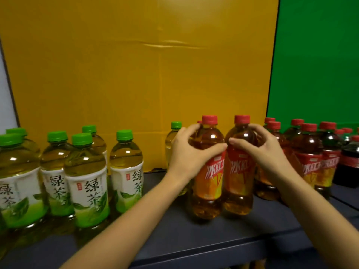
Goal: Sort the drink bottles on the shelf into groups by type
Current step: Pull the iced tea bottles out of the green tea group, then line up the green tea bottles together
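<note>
- Two upright red-capped tea bottles, the left tea bottle [208, 183] and the right tea bottle [240, 183], touch side by side at the middle of the shelf [174, 239].
- The left hand [186, 152] grasps the left one's shoulder and the right hand [270, 150] grasps the right one's; their thumbs almost meet.
- A lone green-capped bottle [172, 140] stands just behind the left hand, near the back edge.
- Green tea bottles [87, 171] cluster toward the left end.
- More red tea bottles [308, 152] fill the right end, with dark cola bottles [349, 158] beyond.
- A yellow board [136, 65] and a green board [320, 55] stand behind.

Staged shop setup: bottles [85, 181] on dark shelf [223, 241], yellow panel [116, 74], green panel [320, 65] behind.
</note>
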### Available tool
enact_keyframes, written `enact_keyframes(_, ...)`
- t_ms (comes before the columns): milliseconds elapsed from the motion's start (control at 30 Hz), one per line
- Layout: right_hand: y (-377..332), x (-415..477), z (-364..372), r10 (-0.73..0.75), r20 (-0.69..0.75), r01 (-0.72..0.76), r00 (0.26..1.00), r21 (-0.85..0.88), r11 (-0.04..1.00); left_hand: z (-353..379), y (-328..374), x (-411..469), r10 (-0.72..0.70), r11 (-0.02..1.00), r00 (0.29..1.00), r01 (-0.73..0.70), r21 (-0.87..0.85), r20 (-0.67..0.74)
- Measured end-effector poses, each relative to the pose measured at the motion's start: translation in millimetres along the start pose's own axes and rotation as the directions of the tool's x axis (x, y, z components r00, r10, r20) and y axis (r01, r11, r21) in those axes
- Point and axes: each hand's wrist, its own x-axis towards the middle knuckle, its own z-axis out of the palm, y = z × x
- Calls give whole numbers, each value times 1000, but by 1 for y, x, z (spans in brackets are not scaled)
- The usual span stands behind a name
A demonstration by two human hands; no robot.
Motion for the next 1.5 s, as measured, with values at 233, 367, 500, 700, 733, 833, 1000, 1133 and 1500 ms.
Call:
enact_keyframes(233,43,2,-11,42,-76,-42,996,2,999,41,-18,-14,-3,1000,999,3,-2,-32)
enact_keyframes(367,54,0,-7,5,-61,-2,998,41,999,59,-23,-15,14,1000,1000,-13,-13,2)
enact_keyframes(500,64,1,3,-41,-57,41,998,-1,999,65,-28,-10,-22,998,1000,22,51,-1)
enact_keyframes(700,59,-8,4,-86,-124,53,989,-244,968,47,-23,-29,-13,977,998,0,212,60)
enact_keyframes(733,55,-15,5,-144,-129,104,981,-274,956,37,-22,-37,66,965,998,-67,254,13)
enact_keyframes(833,43,-35,16,-343,-116,301,932,-276,913,3,-29,-65,326,874,920,-205,440,-218)
enact_keyframes(1000,29,-53,52,-447,-10,439,894,-179,881,-47,-48,-97,406,800,793,-67,597,-455)
enact_keyframes(1133,32,-55,96,-348,114,359,931,-97,928,-63,-64,-109,303,772,851,44,634,-429)
enact_keyframes(1500,65,-24,162,77,137,-60,988,-128,990,-65,-71,-109,80,737,908,223,638,-411)
